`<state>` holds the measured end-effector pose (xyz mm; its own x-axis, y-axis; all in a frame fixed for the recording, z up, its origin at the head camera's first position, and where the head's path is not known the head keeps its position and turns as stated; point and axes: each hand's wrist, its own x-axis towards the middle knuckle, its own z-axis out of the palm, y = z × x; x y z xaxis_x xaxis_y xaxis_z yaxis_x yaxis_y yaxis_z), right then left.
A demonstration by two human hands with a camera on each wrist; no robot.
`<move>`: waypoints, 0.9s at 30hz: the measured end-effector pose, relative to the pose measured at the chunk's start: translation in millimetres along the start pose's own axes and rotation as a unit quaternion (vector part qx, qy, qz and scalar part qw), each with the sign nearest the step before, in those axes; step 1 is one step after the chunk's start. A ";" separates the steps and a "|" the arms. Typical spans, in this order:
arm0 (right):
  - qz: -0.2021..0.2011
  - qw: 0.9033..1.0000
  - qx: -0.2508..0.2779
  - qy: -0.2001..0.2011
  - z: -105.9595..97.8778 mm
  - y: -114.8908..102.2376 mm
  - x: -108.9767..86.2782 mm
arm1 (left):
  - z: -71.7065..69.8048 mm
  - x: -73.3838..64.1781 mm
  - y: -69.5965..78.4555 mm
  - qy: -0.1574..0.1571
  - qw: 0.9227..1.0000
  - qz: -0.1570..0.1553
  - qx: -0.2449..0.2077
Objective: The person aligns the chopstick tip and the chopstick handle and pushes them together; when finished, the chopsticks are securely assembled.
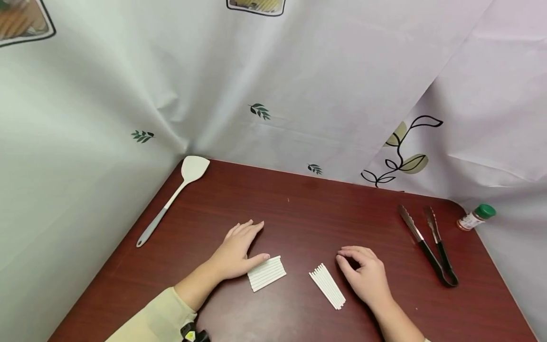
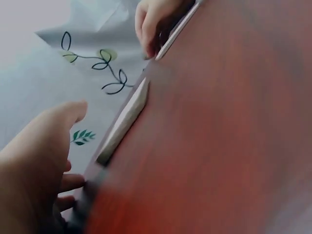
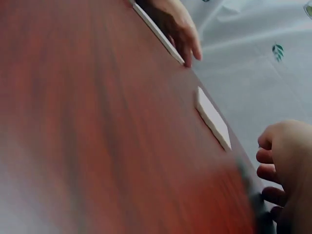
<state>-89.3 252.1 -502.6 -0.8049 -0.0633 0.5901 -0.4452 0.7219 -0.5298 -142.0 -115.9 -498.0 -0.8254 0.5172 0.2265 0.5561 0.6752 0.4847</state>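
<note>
Several thin white sticks lie side by side in a flat row (image 1: 270,276) near the middle of the table. My left hand (image 1: 235,256) is spread just left of it, fingers straight, thumb over the row's upper edge; whether the thumb touches the sticks I cannot tell. To the right, a second bundle of white sticks (image 1: 327,287) lies slanted, its ends slightly uneven. Beside this bundle is my right hand (image 1: 365,275), fingers loosely curled and holding nothing. The right wrist view shows that hand (image 3: 292,165) apart from the nearer sticks (image 3: 213,119).
A white spatula with a grey handle (image 1: 173,197) lies along the table's left edge. Black-handled metal tongs (image 1: 431,247) lie spread on the right. A green-capped spice jar (image 1: 475,217) stands by the far right corner. A patterned white curtain (image 1: 299,95) hangs behind the dark red table (image 1: 290,213).
</note>
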 end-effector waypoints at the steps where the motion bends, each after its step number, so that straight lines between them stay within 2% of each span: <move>1: 0.004 1.000 -0.001 -0.002 3.0 -1.6 -1.7 | 2.6 -1.8 1.6 0.008 1.000 -0.002 0.003; 5: 0.007 1.000 -0.004 -0.012 10.4 -6.4 -7.5 | 11.4 -9.9 9.0 0.031 0.999 0.002 0.008; 10: 0.007 1.000 -0.002 -0.020 11.9 -9.6 -12.9 | 17.8 -14.0 15.4 0.070 0.997 0.033 -0.001; 16: -0.004 0.998 -0.009 -0.066 11.2 -15.2 -17.3 | 20.0 -12.9 15.5 0.109 0.992 0.063 -0.008; 22: -0.036 0.996 -0.023 -0.073 9.5 -17.4 -17.8 | 19.8 -10.6 15.5 0.110 0.991 0.068 -0.035; 27: -0.035 0.996 -0.007 -0.076 9.2 -17.6 -18.2 | 18.5 -10.1 16.6 0.095 0.993 0.066 -0.038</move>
<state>-70.5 234.2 -509.6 -0.8227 -0.2165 0.5256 -0.4973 0.7221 -0.4809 -122.7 -100.2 -507.8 -0.7534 0.4846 0.4445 0.6575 0.5626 0.5011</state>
